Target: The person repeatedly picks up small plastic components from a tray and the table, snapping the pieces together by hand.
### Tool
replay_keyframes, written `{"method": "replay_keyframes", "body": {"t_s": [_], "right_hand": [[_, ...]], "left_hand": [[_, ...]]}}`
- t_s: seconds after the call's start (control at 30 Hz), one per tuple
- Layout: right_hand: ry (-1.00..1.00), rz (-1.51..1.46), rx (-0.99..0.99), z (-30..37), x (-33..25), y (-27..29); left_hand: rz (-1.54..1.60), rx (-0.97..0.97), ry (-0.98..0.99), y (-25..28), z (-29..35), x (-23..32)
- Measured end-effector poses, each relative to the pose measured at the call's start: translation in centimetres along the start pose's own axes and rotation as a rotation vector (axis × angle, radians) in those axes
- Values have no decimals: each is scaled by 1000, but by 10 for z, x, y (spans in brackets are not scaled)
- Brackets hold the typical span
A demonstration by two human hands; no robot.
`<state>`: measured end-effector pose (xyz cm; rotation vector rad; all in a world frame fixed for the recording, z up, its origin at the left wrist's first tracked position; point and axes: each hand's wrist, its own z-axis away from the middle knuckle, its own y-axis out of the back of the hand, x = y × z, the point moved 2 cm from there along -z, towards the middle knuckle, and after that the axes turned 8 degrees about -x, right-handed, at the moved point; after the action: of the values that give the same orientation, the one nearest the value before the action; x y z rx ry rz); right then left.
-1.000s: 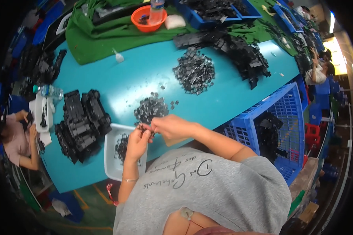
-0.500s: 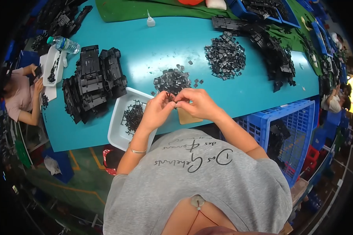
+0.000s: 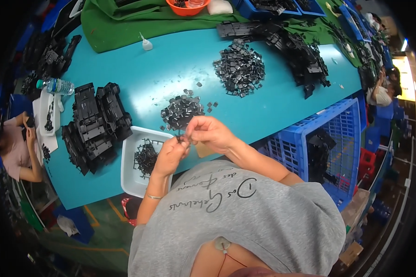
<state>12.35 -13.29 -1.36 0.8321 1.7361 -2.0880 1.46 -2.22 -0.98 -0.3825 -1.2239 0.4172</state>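
Note:
Just short of a heap of small black square pieces (image 3: 182,112), my two hands meet at the fingertips. My left hand (image 3: 170,156) is closed round a small thin black part (image 3: 180,137), whose end sticks out above the fingers. My right hand (image 3: 210,133) pinches at the same spot; what sits between its fingertips is too small to make out. Beside my left wrist stands a white plastic tray (image 3: 129,181) with thin black branching parts (image 3: 146,157) inside. A tan block (image 3: 204,150) lies partly under my right hand.
Stacked black plastic housings (image 3: 92,115) stand left on the teal table (image 3: 166,60). A larger heap of black pieces (image 3: 239,68) lies beyond, near a small white dropper bottle (image 3: 146,44). A blue crate (image 3: 305,143) is at the right. A co-worker (image 3: 21,147) sits at left.
My view has turned, so the table's things shift left. My hands have come slightly nearer my body; the left is more closed, and both still meet at the fingertips.

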Motion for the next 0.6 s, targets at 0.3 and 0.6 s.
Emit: {"method": "replay_keyframes", "body": {"t_s": [0.3, 0.6], "right_hand": [[330, -183, 321, -13, -17, 69], [244, 1614, 492, -11, -24, 106]], "left_hand": [[-377, -72, 22, 13, 53, 20], [-1459, 341, 638, 72, 95, 12]]}}
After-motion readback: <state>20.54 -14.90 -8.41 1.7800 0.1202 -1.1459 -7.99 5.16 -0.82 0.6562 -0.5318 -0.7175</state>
